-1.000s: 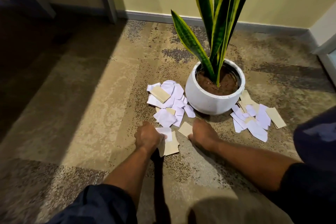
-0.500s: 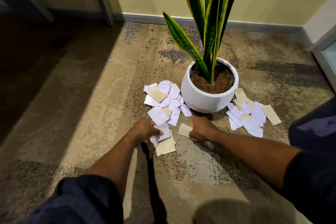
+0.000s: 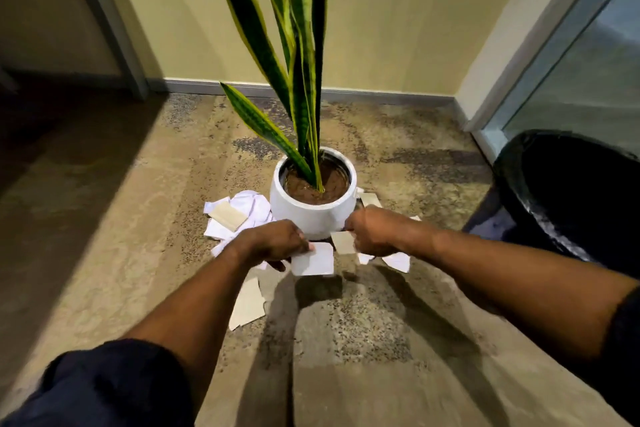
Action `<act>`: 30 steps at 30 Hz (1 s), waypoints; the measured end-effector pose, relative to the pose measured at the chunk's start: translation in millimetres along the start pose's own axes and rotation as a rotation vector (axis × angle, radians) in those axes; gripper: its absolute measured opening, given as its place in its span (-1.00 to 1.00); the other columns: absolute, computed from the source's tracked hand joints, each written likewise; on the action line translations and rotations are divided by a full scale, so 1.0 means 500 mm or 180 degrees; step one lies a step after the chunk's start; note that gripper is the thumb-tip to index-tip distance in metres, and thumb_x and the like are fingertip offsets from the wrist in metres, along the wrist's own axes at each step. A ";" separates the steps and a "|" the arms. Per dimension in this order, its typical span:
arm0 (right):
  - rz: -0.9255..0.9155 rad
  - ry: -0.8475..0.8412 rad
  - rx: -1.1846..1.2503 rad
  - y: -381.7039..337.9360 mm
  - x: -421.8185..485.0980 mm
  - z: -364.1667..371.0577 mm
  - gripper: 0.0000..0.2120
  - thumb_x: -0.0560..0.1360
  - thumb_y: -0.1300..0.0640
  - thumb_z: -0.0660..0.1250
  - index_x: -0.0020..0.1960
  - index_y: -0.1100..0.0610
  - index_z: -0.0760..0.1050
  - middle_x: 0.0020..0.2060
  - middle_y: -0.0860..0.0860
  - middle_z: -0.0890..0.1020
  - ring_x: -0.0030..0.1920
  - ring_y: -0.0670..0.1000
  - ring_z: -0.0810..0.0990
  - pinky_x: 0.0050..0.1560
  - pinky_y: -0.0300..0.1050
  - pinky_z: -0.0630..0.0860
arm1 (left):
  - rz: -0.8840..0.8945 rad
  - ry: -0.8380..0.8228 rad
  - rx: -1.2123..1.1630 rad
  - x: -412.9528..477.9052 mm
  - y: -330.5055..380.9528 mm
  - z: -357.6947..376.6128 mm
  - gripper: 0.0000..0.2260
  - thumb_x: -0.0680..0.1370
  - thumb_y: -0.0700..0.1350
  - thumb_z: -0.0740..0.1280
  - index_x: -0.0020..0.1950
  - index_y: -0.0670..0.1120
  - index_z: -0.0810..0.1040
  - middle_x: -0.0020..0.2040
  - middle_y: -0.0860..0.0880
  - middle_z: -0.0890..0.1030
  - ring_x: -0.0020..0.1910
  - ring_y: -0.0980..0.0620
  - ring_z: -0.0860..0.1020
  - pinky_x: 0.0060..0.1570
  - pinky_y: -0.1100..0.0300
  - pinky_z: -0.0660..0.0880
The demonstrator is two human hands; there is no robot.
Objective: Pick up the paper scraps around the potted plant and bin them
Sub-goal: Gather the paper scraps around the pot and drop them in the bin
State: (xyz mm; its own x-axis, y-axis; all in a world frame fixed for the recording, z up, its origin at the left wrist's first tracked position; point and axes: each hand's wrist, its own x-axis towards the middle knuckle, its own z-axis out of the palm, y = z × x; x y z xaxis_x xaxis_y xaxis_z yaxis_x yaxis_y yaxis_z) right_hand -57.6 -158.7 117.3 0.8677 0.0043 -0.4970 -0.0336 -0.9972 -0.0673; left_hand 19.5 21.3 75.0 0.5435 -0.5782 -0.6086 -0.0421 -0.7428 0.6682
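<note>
A snake plant grows in a round white pot (image 3: 304,215) on the carpet. My left hand (image 3: 273,241) pinches a white paper scrap (image 3: 312,258) lifted off the floor in front of the pot. My right hand (image 3: 372,230) pinches a beige scrap (image 3: 342,242) close beside it. A pile of white and beige scraps (image 3: 235,213) lies left of the pot. A few more scraps (image 3: 398,258) show under my right hand, and a beige scrap (image 3: 249,302) lies below my left wrist.
A black bin (image 3: 568,198) stands at the right, next to a glass door frame (image 3: 540,45). A yellow wall with a grey skirting board (image 3: 381,95) runs behind the plant. Patterned carpet (image 3: 104,218) stretches out to the left.
Both hands have risen from the floor, each with a scrap in its fingers. The view has tilted up and turned right, which brings the black bin into sight.
</note>
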 end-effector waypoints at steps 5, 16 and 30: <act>0.0464 0.0343 0.0072 0.125 -0.085 -0.128 -0.84 0.39 0.30 0.27 -0.14 0.08 0.56 -0.33 0.02 0.61 -0.30 0.10 0.59 -0.31 -0.14 0.51 | 0.1012 0.1196 0.0380 -0.009 0.187 0.060 -0.72 0.62 -0.02 0.27 -0.23 -0.12 0.54 -0.29 -0.09 0.54 -0.30 -0.05 0.49 -0.21 0.15 0.43; 0.1656 0.1292 0.0946 0.399 -0.307 -0.231 -0.77 0.40 0.39 0.27 -0.03 0.22 0.62 -0.30 0.16 0.59 -0.45 0.07 0.54 -0.49 -0.23 0.47 | 0.2076 0.2125 -0.0197 -0.015 0.492 0.207 -0.74 0.56 -0.09 0.37 -0.28 -0.20 0.63 -0.50 -0.06 0.53 -0.54 0.08 0.43 -0.41 0.15 0.35; 0.2392 0.1597 0.0749 0.472 -0.323 -0.129 -0.77 0.40 0.20 0.33 0.01 0.26 0.60 0.01 0.24 0.66 0.03 0.22 0.64 -0.11 -0.09 0.50 | 0.2662 0.2125 0.0925 0.025 0.591 0.335 -0.88 0.55 -0.08 0.35 0.02 -0.10 0.62 -0.12 -0.09 0.63 -0.14 -0.06 0.61 -0.20 0.14 0.51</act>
State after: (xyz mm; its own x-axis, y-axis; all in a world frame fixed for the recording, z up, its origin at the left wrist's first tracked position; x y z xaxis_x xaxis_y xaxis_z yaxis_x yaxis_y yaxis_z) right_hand -173.6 -399.8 237.3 0.6883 -0.7235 -0.0530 -0.7251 -0.6839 -0.0806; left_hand -126.5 -262.2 193.1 0.5908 -0.7013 0.3988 -0.7543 -0.3047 0.5816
